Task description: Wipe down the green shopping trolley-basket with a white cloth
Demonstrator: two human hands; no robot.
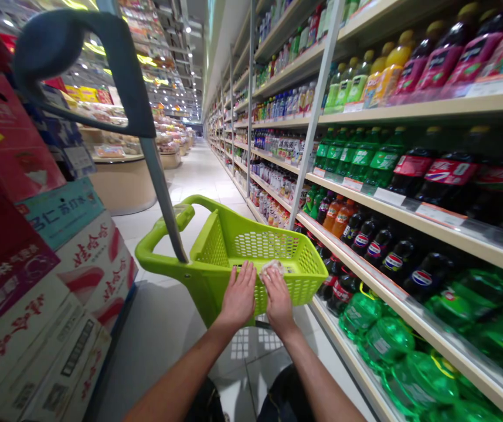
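A lime-green shopping cart (207, 271) with a perforated basket stands in front of me in the aisle. My left hand (239, 293) lies on the near side of the basket, fingers stretched out flat over its rim. Just to the right, my right hand (277, 296) presses a crumpled whitish cloth (273, 266) against the same rim. The cloth shows around the fingertips; the rest of it is hidden under them. A grey metal pole (163, 193) with a dark blue handle (131, 76) rises at the cart's left end.
Shelves of drink bottles (449, 170) line the right side, with large green bottles (387, 340) at the bottom. Stacked cartons (88, 258) stand close on the left. A tiled aisle (199, 158) runs ahead past a round display counter (119, 181).
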